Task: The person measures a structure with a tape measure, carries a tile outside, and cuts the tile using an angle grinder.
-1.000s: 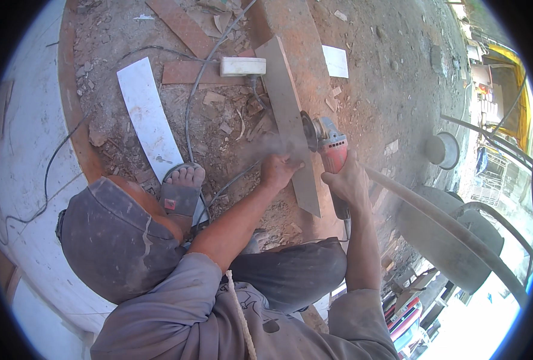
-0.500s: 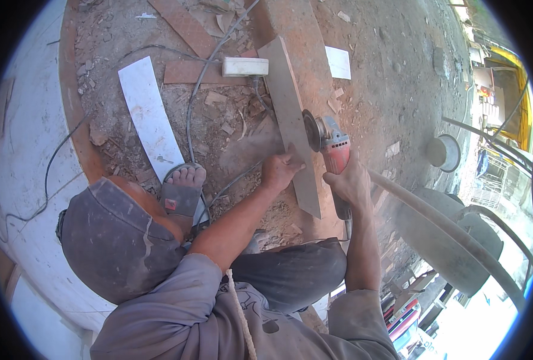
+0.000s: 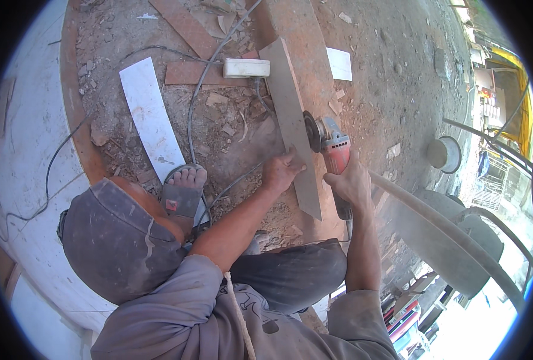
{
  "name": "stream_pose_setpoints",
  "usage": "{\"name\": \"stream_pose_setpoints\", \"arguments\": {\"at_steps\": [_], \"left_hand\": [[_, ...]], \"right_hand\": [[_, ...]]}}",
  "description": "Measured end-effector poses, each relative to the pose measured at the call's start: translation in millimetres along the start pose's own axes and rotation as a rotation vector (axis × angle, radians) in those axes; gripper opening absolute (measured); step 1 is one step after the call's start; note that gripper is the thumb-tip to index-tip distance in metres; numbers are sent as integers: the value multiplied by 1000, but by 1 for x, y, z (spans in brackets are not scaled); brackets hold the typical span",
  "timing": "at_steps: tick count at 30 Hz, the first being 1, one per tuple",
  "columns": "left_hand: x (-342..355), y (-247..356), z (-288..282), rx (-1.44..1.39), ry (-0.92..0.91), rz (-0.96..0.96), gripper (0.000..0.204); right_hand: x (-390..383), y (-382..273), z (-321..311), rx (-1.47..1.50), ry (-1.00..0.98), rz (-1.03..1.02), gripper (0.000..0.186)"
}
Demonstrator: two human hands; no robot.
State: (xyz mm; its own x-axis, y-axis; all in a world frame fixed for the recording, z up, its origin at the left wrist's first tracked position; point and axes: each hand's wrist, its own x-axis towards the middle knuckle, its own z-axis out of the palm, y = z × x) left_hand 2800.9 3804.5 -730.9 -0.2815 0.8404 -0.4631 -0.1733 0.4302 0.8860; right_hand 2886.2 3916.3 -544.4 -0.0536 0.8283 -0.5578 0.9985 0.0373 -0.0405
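Note:
My right hand [image 3: 355, 182] is wrapped round a red and black angle grinder [image 3: 337, 157]. Its dark disc [image 3: 311, 131] meets the right long edge of a narrow grey-brown tile strip [image 3: 286, 87]. My left hand [image 3: 280, 172] pinches the strip's left edge, a little nearer to me than the disc, its fingertips lying over the top face. The strip rests along a reddish-brown ledge [image 3: 305, 36]. Dust hangs to the left of the strip, beside the disc.
Left of the strip lie a white tile strip [image 3: 149, 114], a white power socket block [image 3: 245, 68] and loose cables [image 3: 195, 99]. Broken tile and rubble cover the ground. To the right are a white tile piece [image 3: 339, 63], a round bucket [image 3: 444, 154] and a long curved pole [image 3: 440, 225].
Both hands, the grinder and the strip keep nearly the same places. The dust cloud left of the strip has changed shape and thinned slightly.

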Motion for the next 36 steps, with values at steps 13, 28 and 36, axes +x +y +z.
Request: {"name": "stream_pose_setpoints", "arguments": {"at_steps": [13,28,36], "left_hand": [[-2,11,-4,15,-58,-62,43],[-1,15,-6,74,-72,-61,38],[-2,10,-5,3,-41,-91,56]], "right_hand": [[-2,5,1,14,10,-19,66],[-3,9,2,-29,16,-33,62],[-10,6,-3,-20,18,-38,63]]}}
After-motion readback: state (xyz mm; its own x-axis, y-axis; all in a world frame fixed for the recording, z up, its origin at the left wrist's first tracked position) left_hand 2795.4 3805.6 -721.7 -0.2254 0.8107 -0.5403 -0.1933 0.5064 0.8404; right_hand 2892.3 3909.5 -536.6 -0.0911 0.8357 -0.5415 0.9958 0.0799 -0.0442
